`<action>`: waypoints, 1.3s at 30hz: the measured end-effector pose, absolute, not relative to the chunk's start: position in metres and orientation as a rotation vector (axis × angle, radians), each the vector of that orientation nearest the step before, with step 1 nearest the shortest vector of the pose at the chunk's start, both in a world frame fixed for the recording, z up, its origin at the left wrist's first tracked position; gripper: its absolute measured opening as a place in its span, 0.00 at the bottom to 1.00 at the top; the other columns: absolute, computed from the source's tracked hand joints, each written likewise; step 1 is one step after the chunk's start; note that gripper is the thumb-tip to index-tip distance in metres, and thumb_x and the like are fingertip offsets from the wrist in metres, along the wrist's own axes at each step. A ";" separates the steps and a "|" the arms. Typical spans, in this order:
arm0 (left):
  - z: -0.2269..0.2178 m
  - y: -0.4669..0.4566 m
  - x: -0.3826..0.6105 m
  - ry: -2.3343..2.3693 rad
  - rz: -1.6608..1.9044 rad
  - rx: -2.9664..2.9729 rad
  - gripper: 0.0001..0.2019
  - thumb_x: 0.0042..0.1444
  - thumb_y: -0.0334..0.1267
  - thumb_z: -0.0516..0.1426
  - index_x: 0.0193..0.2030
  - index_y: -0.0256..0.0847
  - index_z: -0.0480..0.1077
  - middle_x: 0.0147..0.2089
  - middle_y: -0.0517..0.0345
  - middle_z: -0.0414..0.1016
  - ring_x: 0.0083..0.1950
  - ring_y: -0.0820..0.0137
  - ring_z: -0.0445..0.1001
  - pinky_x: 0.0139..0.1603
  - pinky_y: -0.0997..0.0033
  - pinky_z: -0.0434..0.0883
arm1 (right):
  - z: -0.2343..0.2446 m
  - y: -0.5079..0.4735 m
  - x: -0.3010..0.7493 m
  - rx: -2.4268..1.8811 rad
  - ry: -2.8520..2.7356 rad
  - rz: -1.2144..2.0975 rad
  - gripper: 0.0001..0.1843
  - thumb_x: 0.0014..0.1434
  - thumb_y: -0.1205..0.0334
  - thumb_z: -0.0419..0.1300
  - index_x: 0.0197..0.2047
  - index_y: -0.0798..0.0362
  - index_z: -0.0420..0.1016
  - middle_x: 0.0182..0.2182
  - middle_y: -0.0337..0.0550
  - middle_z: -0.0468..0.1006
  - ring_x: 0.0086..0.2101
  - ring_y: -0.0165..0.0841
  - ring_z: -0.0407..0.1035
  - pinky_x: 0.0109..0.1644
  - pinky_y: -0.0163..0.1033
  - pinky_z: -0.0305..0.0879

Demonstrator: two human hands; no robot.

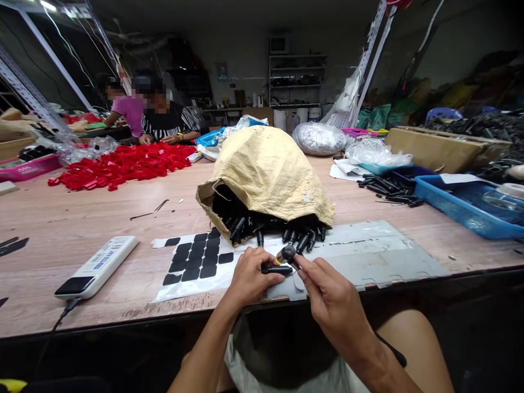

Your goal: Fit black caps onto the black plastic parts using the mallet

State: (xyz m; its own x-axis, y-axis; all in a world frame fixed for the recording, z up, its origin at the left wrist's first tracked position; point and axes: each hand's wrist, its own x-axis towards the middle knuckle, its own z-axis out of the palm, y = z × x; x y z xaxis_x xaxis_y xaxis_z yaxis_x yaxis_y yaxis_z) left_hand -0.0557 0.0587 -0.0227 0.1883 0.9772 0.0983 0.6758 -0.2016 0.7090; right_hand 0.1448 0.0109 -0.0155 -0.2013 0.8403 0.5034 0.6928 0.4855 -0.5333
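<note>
My left hand (250,275) is closed around a short black cylindrical part (279,269), held level above the table's front edge. My right hand (331,292) pinches a small piece with a round black end (289,252), close against that part; its lower portion is hidden by my fingers. Just beyond both hands, a yellow woven sack (270,169) lies with its mouth towards me. Several similar black parts (303,243) spill from it. Left of my hands lies a white sheet (223,278) bearing rows of black rounded-square stickers (193,262).
A white power bank (98,266) with a cable lies left. Beyond it spreads a heap of red pieces (131,164), where two people sit. A grey board (380,256) lies under the sack's right side. Far right are a blue tray (470,204) and a cardboard box (438,147).
</note>
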 end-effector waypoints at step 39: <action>-0.016 0.051 -0.056 1.493 0.763 2.082 0.06 0.56 0.42 0.66 0.38 0.45 0.79 0.38 0.56 0.76 0.46 0.60 0.69 0.49 0.61 0.63 | -0.049 0.093 0.264 -2.117 -1.618 -0.488 0.16 0.68 0.58 0.57 0.53 0.46 0.82 0.39 0.47 0.76 0.36 0.36 0.64 0.37 0.41 0.47</action>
State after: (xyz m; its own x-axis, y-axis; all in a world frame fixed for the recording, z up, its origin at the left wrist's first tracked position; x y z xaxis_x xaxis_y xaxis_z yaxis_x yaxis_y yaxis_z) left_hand -0.0560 0.0508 -0.0160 0.2554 0.9520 0.1685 0.6943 -0.3019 0.6532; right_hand 0.2644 0.0929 -0.0494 0.2575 0.8152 0.5188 0.9661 -0.2273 -0.1224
